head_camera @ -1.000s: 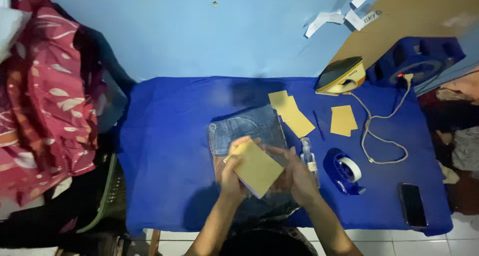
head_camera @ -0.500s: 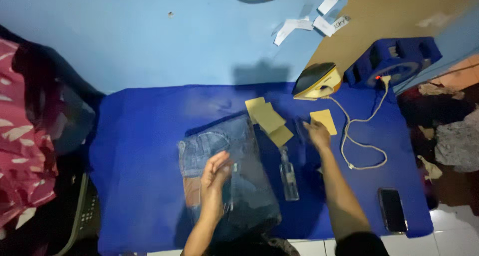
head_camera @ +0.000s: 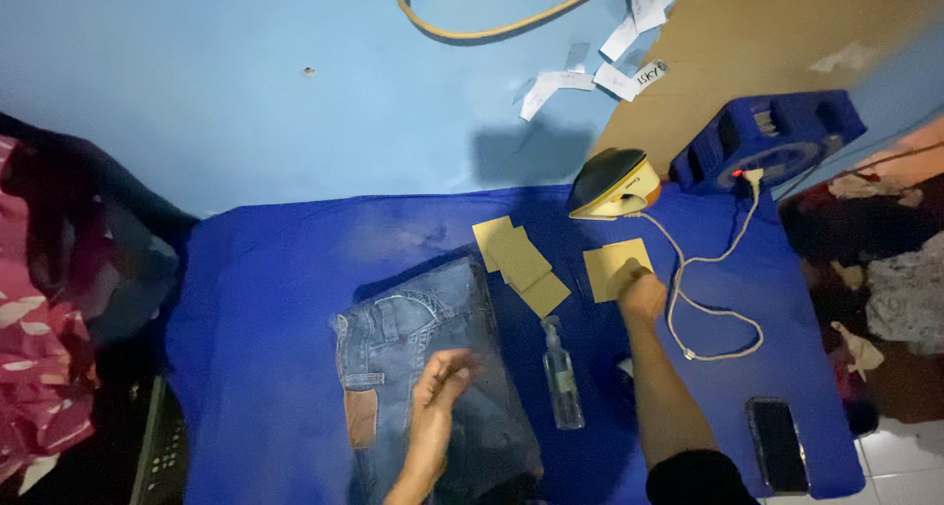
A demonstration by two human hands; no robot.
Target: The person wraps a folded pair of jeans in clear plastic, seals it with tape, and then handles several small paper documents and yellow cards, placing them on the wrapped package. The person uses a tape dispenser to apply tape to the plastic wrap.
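Folded blue jeans in a clear plastic bag [head_camera: 413, 348] lie on a blue cloth-covered table [head_camera: 265, 298]. My left hand [head_camera: 441, 382] rests flat on the bag with its fingers apart. My right hand [head_camera: 641, 291] reaches forward, and its fingers are on a tan cardboard piece [head_camera: 608, 266] near the iron. Whether it grips the card cannot be told. Two overlapping tan cards [head_camera: 519, 262] lie between the jeans and that hand.
A yellow and dark iron [head_camera: 612, 184] stands at the table's back, its cord [head_camera: 703, 298] looping to a blue cable reel [head_camera: 762, 141]. A clear spray bottle [head_camera: 562, 372] lies beside my right forearm. A phone [head_camera: 777, 444] sits at the right front. Red patterned cloth [head_camera: 39, 357] hangs on the left.
The tan card I held in both hands is gone from them. My right hand has reached out to the card by the iron, and my left hand has settled on the bagged jeans.
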